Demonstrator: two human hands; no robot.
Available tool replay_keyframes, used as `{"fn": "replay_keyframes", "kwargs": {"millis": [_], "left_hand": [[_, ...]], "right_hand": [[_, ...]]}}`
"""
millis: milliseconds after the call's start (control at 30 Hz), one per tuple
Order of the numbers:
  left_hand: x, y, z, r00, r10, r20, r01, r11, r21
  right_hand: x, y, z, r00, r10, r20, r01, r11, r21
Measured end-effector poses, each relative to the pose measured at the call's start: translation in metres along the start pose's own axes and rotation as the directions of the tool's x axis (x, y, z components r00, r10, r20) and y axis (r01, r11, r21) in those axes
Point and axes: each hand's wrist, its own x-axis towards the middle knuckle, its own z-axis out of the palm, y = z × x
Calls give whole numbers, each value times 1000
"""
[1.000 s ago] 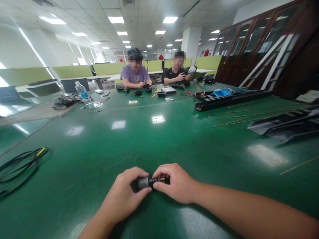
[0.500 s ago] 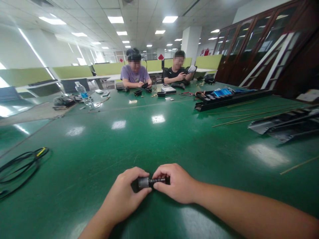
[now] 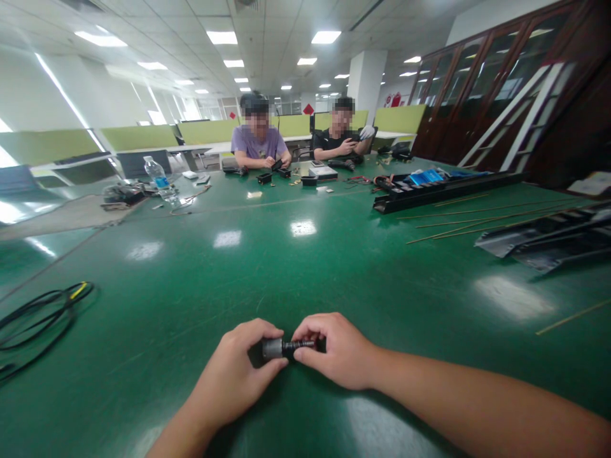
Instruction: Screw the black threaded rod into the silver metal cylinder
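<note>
A small grey metal cylinder [image 3: 273, 348] with a dark, ringed shaft [image 3: 296, 345] lies sideways just above the table, close to the front. My left hand [image 3: 238, 362] is closed on the cylinder, thumb below and forefinger above. The thumb and fingertips of my right hand [image 3: 337, 350] pinch around the shaft from the right side. Its bright tip points into the right palm. A dark patch shows between the tip and the right palm; whether it is a part or shadow I cannot tell.
A coiled black cable [image 3: 42, 318] lies on the green table [image 3: 229, 273] at left. Dark metal channels [image 3: 443, 187] and thin rods [image 3: 477, 222] lie at right. Across the table sit two people [image 3: 260, 143], with small black parts before them. A plastic bottle [image 3: 156, 175] stands far left.
My left hand and the cylinder have shifted slightly left, the shaft sliding a little out of my right palm. My right hand has barely moved.
</note>
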Motion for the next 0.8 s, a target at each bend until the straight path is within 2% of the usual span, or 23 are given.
{"fn": "replay_keyframes", "kwargs": {"millis": [500,800], "left_hand": [[0,0,-4,1000,-21,7,21,1000,9],[-1,-4,-9,999,-3,-37,4,1000,12]], "right_hand": [[0,5,4,999,32,-8,-31,997,77],[1,1,2,999,24,-38,-20,994,103]]}}
